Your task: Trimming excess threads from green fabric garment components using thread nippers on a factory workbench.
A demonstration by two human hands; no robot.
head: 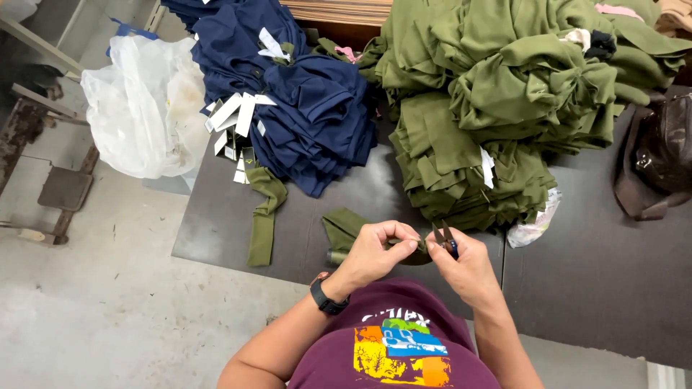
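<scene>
From up here I see my left hand (375,252) pinching a small olive-green fabric piece (344,229) at the near edge of the dark desk (591,274), its grip clenched on the cloth, while my right hand (465,268) has its grip closed around a pair of thread snips (442,236), blades pointing up and touching the fabric just beside my left fingertips (407,232). I judge the risk to be a nicked finger or a cut into the cloth itself, since the blades sit so close to both. Counting: one snips, one piece in hand, one loose green strip (263,212) lying to the left, one navy garment pile (303,101) with white tags, one olive garment pile (497,108), one white plastic bag (140,108), one brown bag (659,158) at right.
</scene>
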